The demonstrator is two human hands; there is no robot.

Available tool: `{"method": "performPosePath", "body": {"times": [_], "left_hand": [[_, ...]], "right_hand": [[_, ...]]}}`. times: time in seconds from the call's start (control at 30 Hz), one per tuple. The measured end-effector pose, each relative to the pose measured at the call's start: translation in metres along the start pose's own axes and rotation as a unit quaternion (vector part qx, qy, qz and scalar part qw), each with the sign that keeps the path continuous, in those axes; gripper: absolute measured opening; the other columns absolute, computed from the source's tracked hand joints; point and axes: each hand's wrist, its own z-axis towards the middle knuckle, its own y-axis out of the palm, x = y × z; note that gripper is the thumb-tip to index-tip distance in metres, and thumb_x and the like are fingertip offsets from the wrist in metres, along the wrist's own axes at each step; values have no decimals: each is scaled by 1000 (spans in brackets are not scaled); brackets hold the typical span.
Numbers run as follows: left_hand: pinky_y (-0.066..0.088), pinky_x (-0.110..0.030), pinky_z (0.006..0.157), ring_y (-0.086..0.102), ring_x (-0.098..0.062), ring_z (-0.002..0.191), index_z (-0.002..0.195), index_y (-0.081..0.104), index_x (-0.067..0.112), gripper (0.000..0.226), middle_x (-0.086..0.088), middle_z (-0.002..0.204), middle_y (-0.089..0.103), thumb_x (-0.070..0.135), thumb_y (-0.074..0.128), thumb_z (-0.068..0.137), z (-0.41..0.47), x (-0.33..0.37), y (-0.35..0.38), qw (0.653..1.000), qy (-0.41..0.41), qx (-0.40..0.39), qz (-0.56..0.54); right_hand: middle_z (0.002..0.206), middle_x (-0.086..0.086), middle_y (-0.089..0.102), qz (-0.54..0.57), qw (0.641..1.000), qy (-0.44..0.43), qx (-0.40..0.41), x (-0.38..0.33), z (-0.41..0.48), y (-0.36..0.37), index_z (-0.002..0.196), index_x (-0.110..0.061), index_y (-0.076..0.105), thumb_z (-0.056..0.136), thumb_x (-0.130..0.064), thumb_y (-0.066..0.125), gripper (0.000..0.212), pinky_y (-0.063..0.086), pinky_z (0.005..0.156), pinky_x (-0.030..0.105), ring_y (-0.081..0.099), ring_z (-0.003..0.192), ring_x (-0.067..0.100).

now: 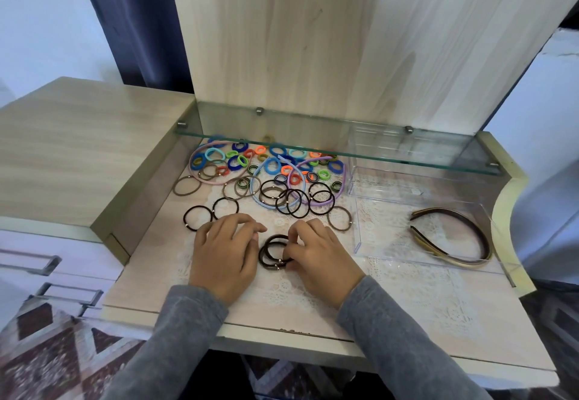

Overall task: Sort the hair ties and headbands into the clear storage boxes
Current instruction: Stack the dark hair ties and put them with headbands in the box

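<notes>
A small stack of dark brown hair ties (272, 252) lies on the lace mat between my hands. My right hand (319, 254) pinches them at their right side. My left hand (224, 249) rests on the mat just left of them, fingers loosely curled, holding nothing. Behind lies a heap of colourful small hair ties (266, 161), thin dark ties (291, 199) and pastel headbands (316, 202). A clear storage box (360, 243) at the right holds dark and gold headbands (451, 240). A second clear box (354, 180) stands behind it.
A glass shelf (313, 146) hangs low over the back of the heap. A raised wooden counter (78, 149) borders the left. The desk's front edge (282, 334) is close to me; drawer handles (47, 265) show at lower left.
</notes>
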Motion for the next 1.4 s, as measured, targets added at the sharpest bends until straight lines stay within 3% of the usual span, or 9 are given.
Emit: {"method": "performPosePath", "body": {"times": [0.1,0.3,0.57,0.73,0.87,1.03,1.1,1.23,1.4], "left_hand": [[37,-35,89,57,-12,99,99,67,29,27,11,105,61,25,44,86,0,3,-3,1000,25,11,12],[43,-42,90,58,-7,93,101,63,31,28,19,102,60,31,38,88,4,8,-4,991,-59,23,-120],[46,-48,85,56,-7,89,101,62,31,29,24,99,54,34,37,87,2,9,1,983,-82,17,-162],[48,-48,84,54,-6,83,102,61,33,28,31,98,51,35,37,87,3,9,2,983,-80,-9,-163],[47,-30,83,53,-4,90,105,62,27,26,25,101,51,25,41,89,2,8,3,978,-83,-5,-189],[37,-11,93,52,-2,105,104,62,19,23,10,107,55,15,43,90,2,19,-4,970,-57,46,-231],[40,-13,94,55,-3,108,102,62,22,21,11,108,61,10,47,93,5,30,-10,924,-177,35,-337],[51,-31,93,64,-24,103,100,63,9,17,-11,103,68,3,47,96,19,50,-23,673,-396,-15,-624],[56,-27,85,69,-18,88,105,63,-3,20,-15,97,70,8,48,96,30,66,-28,594,-408,-30,-693]], "right_hand": [[92,-1,54,29,999,24,4,2,-1,3,79,-15,69,70,-17,77,13,46,71,35,49,87,22],[92,-6,51,167,977,131,31,6,1,7,83,-14,71,79,-20,72,8,35,79,26,37,88,13],[88,-4,53,94,992,81,5,3,3,6,79,-18,72,72,-21,77,9,44,72,38,46,86,20],[88,-2,53,-31,999,2,10,-4,6,4,75,-16,68,71,-25,68,10,46,66,32,42,85,18],[90,-1,53,-79,997,-3,5,-10,4,8,78,-16,65,75,-29,55,17,44,67,32,46,85,20],[90,-7,50,155,972,175,38,-3,3,7,82,-16,66,80,-18,68,4,38,79,28,41,90,17],[87,-10,48,284,918,272,62,-4,7,-1,75,-23,61,82,-16,70,13,34,84,20,41,93,14],[86,-7,55,426,821,361,114,-7,9,-10,77,-14,65,81,-13,72,8,41,82,21,52,86,9],[88,-3,59,476,798,344,131,-12,9,-12,81,-13,68,82,-11,71,4,43,79,23,53,80,2]]}}
